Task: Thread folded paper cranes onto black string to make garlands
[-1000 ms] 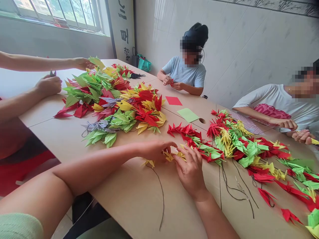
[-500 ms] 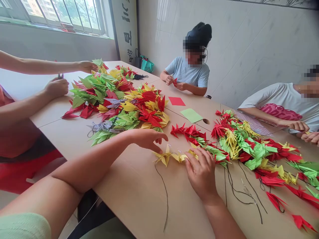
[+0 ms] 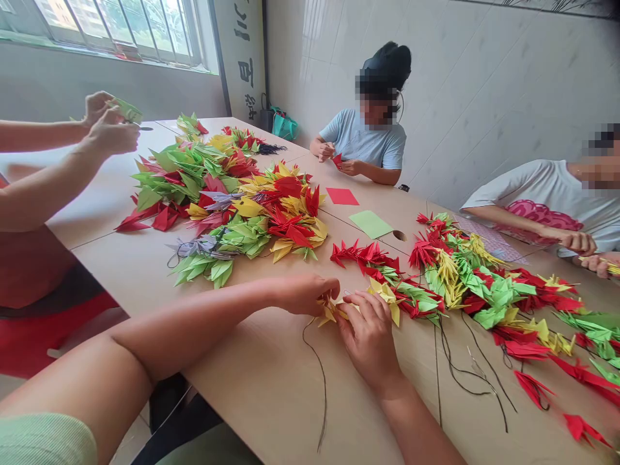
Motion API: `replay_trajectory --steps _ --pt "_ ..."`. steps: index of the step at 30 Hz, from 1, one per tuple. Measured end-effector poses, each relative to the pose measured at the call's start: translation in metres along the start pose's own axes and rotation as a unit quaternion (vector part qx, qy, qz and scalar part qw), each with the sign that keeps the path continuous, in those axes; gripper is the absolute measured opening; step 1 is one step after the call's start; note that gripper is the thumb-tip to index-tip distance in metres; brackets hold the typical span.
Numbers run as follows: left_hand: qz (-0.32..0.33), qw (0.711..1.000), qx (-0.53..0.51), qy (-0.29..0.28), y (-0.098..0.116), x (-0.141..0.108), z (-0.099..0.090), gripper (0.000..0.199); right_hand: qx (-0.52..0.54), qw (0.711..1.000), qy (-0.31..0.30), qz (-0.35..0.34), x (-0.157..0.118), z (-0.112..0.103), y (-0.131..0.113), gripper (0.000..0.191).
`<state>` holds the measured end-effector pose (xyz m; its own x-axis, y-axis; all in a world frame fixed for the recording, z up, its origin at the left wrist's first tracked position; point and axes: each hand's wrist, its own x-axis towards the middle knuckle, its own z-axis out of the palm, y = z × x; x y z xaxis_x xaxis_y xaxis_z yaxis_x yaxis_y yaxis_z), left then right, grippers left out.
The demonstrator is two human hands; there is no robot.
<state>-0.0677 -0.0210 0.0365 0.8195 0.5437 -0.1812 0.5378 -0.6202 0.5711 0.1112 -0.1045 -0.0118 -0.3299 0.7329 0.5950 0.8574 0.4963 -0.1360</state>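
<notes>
My left hand (image 3: 309,294) is closed, its fingertips pinching the end of a row of yellow paper cranes (image 3: 327,314) on the table. Close beside it, my right hand (image 3: 369,336) curls its fingers over the same row; its fingertips are partly hidden. More yellow folded paper (image 3: 386,294) shows beyond the right hand, beside a red and green crane string (image 3: 420,299). From the left end of the yellow row, a black thread (image 3: 324,381) trails down the tabletop.
A large heap of coloured paper cranes (image 3: 247,206) lies left of centre, with more strings (image 3: 504,297) at right. Red (image 3: 342,196) and green (image 3: 371,224) paper squares lie near a table hole (image 3: 400,236). Three co-workers sit around; one holds scissors (image 3: 144,128) and green paper (image 3: 126,110).
My left hand has come down and closed on the yellow cranes. My right hand has slid left towards it. The co-worker at left has raised both hands, with green paper in them.
</notes>
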Motion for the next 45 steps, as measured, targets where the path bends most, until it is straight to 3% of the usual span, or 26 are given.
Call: replay_trajectory --steps 22,26,29,35,38,41,43,45 --pt "0.009 0.994 -0.105 0.042 -0.004 -0.002 -0.006 0.028 0.002 0.998 0.002 0.063 -0.004 -0.002 0.014 0.015" --pt "0.018 0.994 -0.098 0.038 -0.004 0.000 -0.001 0.027 0.017 1.000 0.008 0.016 -0.003 -0.006 0.009 0.029" --pt "0.013 0.995 -0.093 0.031 -0.005 0.002 0.004 0.029 0.042 0.999 -0.012 -0.029 -0.002 -0.007 0.004 0.025" --pt "0.008 0.995 -0.093 0.018 -0.009 0.006 0.007 0.030 0.050 0.998 -0.006 -0.023 -0.002 -0.011 0.007 0.018" --pt "0.003 0.995 -0.099 0.002 -0.007 0.005 0.004 0.031 0.037 0.997 0.063 0.025 -0.001 -0.018 0.023 0.020" --pt "0.010 0.994 -0.108 -0.007 -0.005 0.004 0.002 0.039 0.046 0.975 0.133 0.171 -0.005 -0.024 0.049 0.022" --pt "0.031 0.993 -0.111 -0.001 -0.004 0.003 0.002 0.043 0.093 0.943 0.126 0.292 -0.010 -0.025 0.066 0.031" --pt "0.053 0.992 -0.110 0.005 -0.005 0.003 0.002 0.036 0.120 0.932 0.097 0.329 -0.014 -0.023 0.077 0.036"
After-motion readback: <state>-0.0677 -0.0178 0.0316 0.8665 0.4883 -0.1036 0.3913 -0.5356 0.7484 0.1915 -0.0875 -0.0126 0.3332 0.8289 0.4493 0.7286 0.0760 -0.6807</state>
